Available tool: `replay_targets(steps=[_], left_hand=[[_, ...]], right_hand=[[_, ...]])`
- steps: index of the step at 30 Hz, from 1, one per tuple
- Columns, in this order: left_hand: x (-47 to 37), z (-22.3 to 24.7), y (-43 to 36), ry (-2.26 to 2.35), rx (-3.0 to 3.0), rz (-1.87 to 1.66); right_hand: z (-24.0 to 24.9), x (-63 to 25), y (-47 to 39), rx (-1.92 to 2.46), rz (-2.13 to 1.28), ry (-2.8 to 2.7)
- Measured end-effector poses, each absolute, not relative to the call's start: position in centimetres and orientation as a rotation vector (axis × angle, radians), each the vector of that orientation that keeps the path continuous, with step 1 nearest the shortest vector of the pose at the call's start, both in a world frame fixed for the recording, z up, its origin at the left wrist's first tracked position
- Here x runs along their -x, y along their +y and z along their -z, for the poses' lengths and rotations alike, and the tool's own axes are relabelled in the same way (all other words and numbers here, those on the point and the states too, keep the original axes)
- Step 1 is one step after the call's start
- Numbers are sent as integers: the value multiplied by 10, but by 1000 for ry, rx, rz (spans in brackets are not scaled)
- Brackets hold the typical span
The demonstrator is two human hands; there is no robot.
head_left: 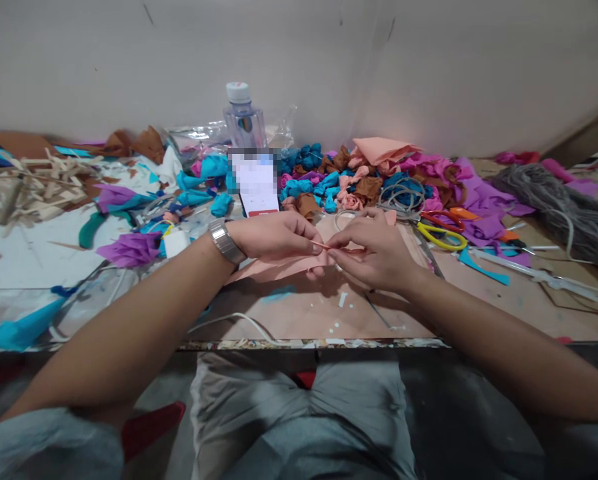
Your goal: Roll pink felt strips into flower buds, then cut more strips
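Hands meet near the table's (479,313) middle; the left hand (279,237) and right hand (373,253) both pinch a thin roll of peach paper (329,248), fingers together on it. Farther off lie yellow scissors (441,237) right; a phone (257,183) and a bottle (243,120) stand beyond.

The table (479,313) carries paper flowers (329,180), scissors (441,235), a bottle (243,120), sticks (33,183) and grey yarn (559,207).
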State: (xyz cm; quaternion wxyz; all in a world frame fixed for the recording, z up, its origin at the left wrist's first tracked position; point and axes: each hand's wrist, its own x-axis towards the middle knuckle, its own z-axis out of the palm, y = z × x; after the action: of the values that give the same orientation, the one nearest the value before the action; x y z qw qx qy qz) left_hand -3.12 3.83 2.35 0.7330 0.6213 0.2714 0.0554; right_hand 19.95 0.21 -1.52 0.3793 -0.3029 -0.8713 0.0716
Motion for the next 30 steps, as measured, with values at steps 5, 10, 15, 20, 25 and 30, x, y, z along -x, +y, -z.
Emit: replay_targets(steps=[5, 10, 15, 20, 25, 30], left_hand=[[31, -27, 40, 620, -1611, -122], [29, -31, 38, 640, -1746, -129], [30, -33, 39, 766, -1841, -127], [30, -31, 39, 828, -1830, -186], [32, -34, 38, 604, -1792, -85], [28, -40, 32, 720, -2156, -91]], right_hand=[[14, -200, 1, 801, -186, -2229], [12, -199, 0, 853, -231, -2266], [13, -200, 1, 841, -196, -2267], [14, -201, 0, 837, -136, -2228], [13, -200, 0, 868, -210, -2197], [10, -198, -1, 898, -265, -2147]])
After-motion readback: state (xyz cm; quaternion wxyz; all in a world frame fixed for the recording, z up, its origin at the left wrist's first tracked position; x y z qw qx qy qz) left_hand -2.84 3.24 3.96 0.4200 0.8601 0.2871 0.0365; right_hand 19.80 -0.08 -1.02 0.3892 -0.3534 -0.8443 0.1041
